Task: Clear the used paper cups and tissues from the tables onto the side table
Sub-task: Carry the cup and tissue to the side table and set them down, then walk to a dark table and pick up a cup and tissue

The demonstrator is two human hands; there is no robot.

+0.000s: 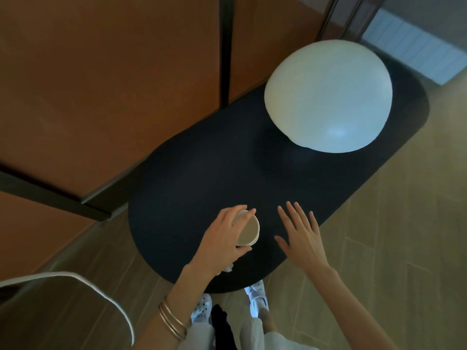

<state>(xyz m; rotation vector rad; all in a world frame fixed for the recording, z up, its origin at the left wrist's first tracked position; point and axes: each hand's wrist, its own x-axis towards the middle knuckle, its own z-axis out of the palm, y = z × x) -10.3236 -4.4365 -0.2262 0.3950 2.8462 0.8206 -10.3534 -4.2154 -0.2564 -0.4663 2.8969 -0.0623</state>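
Observation:
My left hand [222, 238] grips a stack of white paper cups [249, 229] from the side, over the near end of the dark oval side table [192, 188]. A bit of crumpled white tissue [228, 269] shows under the heel of that hand. My right hand [300, 233] hovers flat beside the cups, fingers spread and straight, holding nothing. Whether the cups touch the tabletop I cannot tell.
A large white dome lamp [328, 97] stands on the far half of the table. Orange wall panels with dark frames run along the left. A chair's curved white rim [101, 291] is at the lower left. Wood floor lies on the right.

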